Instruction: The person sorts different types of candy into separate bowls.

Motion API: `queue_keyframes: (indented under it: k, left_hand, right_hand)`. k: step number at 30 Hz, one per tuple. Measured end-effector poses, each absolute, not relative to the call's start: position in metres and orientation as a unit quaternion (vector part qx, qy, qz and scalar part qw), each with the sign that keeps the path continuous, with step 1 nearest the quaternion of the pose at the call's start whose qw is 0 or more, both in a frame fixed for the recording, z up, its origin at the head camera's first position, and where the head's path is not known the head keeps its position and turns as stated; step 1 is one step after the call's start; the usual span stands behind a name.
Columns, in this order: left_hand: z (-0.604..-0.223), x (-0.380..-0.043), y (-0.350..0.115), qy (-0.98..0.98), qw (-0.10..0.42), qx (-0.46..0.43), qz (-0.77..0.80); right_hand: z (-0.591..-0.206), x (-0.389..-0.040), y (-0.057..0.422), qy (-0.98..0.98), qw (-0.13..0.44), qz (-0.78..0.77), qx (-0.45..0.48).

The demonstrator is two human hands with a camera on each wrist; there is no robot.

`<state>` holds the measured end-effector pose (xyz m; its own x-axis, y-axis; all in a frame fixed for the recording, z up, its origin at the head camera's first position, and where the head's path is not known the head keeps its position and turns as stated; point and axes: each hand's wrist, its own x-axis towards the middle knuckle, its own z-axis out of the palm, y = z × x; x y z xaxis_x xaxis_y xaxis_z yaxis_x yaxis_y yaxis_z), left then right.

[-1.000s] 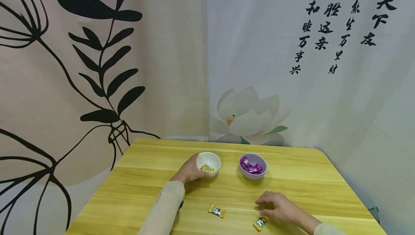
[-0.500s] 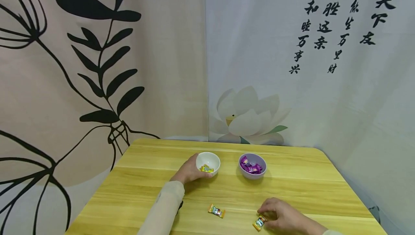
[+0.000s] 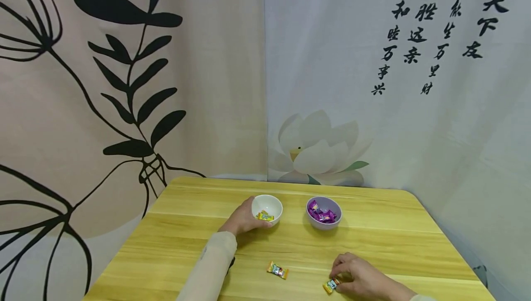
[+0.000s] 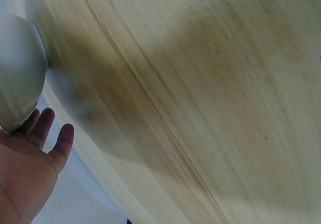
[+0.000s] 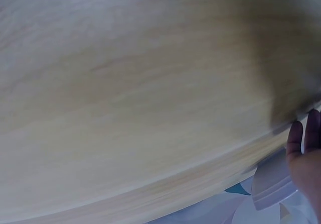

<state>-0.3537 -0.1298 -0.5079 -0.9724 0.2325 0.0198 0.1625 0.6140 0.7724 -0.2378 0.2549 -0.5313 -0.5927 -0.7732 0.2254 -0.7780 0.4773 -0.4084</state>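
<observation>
My left hand [image 3: 242,218] holds the left side of a small white bowl [image 3: 275,203], thumb at the near side. Yellow-wrapped candy [image 3: 264,216] lies inside it. In the left wrist view, fingers [image 4: 46,126] lie against the white bowl's outer wall [image 4: 20,68]. At the front right, my right hand [image 3: 365,279] pinches a yellow-wrapped candy [image 3: 330,286] low at the table, its right end covered by the fingertips. Another yellow-wrapped candy [image 3: 277,270] lies on the table between the two arms. The right wrist view shows the right hand [image 5: 307,163] only partly, and no candy there.
A light purple bowl [image 3: 323,227] holding purple-wrapped candies [image 3: 326,216] stands right of the white one. Both sit toward the back of the wooden table [image 3: 186,227]. Behind the far edge hangs a printed curtain [image 3: 224,107].
My right hand has come down slightly to the right-hand candy, and its fingertips have closed on it. The left hand and the white bowl have stayed in place.
</observation>
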Motion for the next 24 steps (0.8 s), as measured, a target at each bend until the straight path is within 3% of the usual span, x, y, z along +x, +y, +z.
queue_keyframes:
  k: [9, 18, 24]
  left_hand:
    - [-0.508, -0.354, -0.131, 0.897, 0.041, 0.107, 0.428]
    - [-0.510, -0.356, -0.131, 0.896, 0.039, 0.109, 0.429]
    - [-0.511, -0.356, -0.130, 0.896, 0.038, 0.110, 0.429]
  right_hand:
    - [-0.528, -0.238, 0.251, -0.879, -0.033, 0.250, 0.404]
    - [-0.532, -0.242, 0.240, -0.866, 0.015, 0.273, 0.418]
    - [-0.529, -0.247, 0.228, -0.875, 0.005, 0.297, 0.382]
